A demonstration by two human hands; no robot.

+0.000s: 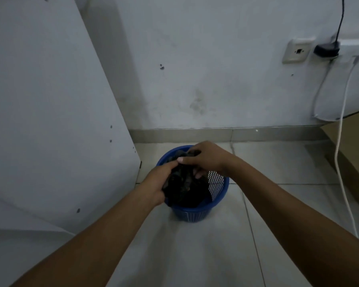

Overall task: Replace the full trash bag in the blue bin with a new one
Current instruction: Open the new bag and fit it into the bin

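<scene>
A round blue mesh bin (219,186) stands on the tiled floor near the wall. A black trash bag (184,187) fills it, its top bunched above the rim. My left hand (157,183) grips the bag's left side at the bin's near-left edge. My right hand (205,158) reaches over the bin from the right and pinches the gathered top of the bag. Both hands touch each other at the bag's neck. The bag's lower part is hidden inside the bin.
A white cabinet panel (50,110) stands close on the left. A wall (216,69) with a socket (297,51) and a plugged black adapter (326,49) is behind. White cables (341,162) hang down at right beside a cardboard box (354,146).
</scene>
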